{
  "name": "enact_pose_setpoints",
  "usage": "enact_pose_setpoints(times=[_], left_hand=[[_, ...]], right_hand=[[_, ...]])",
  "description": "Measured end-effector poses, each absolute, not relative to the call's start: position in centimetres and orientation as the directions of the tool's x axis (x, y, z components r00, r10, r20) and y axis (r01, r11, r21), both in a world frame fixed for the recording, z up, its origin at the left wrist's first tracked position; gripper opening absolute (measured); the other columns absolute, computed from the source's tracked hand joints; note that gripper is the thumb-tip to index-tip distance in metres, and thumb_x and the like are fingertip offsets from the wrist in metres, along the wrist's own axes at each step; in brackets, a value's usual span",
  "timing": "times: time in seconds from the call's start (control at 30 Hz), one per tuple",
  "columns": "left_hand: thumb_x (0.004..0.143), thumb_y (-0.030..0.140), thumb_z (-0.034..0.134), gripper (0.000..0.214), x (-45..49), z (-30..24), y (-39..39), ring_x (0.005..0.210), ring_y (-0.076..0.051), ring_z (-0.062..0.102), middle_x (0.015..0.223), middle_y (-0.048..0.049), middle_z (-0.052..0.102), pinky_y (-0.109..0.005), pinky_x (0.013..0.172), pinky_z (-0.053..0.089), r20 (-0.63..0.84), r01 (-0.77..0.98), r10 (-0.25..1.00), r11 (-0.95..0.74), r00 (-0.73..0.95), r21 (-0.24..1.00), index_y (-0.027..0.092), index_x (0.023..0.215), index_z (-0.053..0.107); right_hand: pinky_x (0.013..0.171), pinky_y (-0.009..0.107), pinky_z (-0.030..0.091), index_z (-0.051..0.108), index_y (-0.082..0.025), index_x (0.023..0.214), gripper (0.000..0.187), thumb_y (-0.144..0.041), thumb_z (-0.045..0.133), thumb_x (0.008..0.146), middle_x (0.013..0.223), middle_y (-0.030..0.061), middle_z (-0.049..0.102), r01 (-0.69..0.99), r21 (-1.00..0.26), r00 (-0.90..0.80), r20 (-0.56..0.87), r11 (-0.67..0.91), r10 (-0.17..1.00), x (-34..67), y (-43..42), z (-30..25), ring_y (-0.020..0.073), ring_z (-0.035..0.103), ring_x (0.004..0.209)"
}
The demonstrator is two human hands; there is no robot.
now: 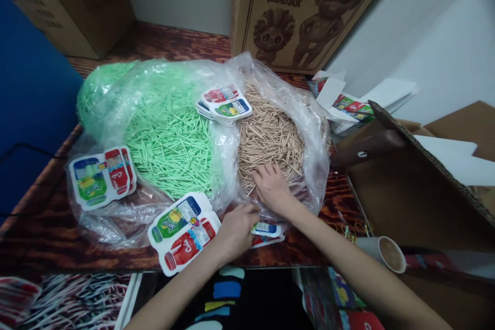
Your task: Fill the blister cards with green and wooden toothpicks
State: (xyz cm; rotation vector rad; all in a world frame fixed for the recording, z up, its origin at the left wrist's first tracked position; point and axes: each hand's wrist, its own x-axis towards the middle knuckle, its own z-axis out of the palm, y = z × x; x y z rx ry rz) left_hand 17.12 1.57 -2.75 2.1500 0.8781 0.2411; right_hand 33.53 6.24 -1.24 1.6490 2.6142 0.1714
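My right hand (271, 185) lies palm down on a heap of tan wooden sticks (270, 136) inside a clear plastic bag (309, 113), fingers spread among the sticks. My left hand (235, 229) is curled at the near edge of that bag, fingers closed on a small printed bottle-shaped card pack (266, 230) on the table. A second bag holds green sticks (166, 134) to the left. Printed bottle-shaped packs (183, 232) rest just left of my left hand.
More printed packs lie on the green bag's left (102, 175) and on top between the bags (224, 103). Cardboard boxes stand behind (301, 5) and at right (417, 175). A paper cup (389, 253) lies by the table's right edge.
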Motion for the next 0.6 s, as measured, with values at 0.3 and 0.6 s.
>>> enact_pose_setpoints(times=[0.3,0.6], left_hand=[[0.07,0.001,0.05,0.03,16.9,-2.7,1.7,0.11,-0.022,0.055,0.12,-0.0061,0.063,-0.032,0.094,0.045,-0.098,0.5,0.66,-0.456,0.745,0.737,0.018,0.086,0.069],[0.071,0.004,0.052,0.026,17.3,-2.8,1.7,0.111,-0.021,0.055,0.12,-0.0057,0.063,-0.032,0.095,0.044,-0.088,0.491,0.713,-0.382,0.695,0.783,0.018,0.085,0.069]], right_hand=[[0.08,0.041,0.033,0.063,-0.012,0.09,0.022,-0.008,0.041,0.087,0.094,0.0165,0.061,0.861,0.218,-0.477,0.028,0.46,0.879,33.2,7.8,-2.4,0.0295,0.047,0.089],[0.063,0.028,0.039,0.05,-0.02,0.07,0.019,-0.014,0.041,0.086,0.066,0.002,0.06,0.766,-0.637,-0.063,0.05,0.08,0.997,36.4,11.9,-0.7,0.0166,0.053,0.064]])
